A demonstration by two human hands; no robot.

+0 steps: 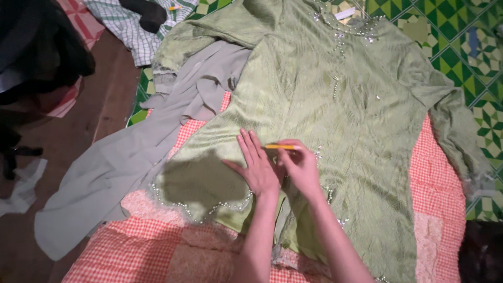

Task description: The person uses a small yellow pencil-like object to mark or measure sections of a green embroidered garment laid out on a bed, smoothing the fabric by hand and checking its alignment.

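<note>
A light green embroidered dress with pearl beading at the neck and hem lies spread out flat. My left hand presses flat on its lower part, fingers together and pointing away from me. My right hand sits just beside it, fingers closed on a thin yellow pencil-like tool whose tip rests on the fabric near my left fingertips.
A grey lining cloth trails off to the left. Under the dress lies a red and white checked blanket on a green patterned mat. A checked cloth and dark items sit at the top left on brown floor.
</note>
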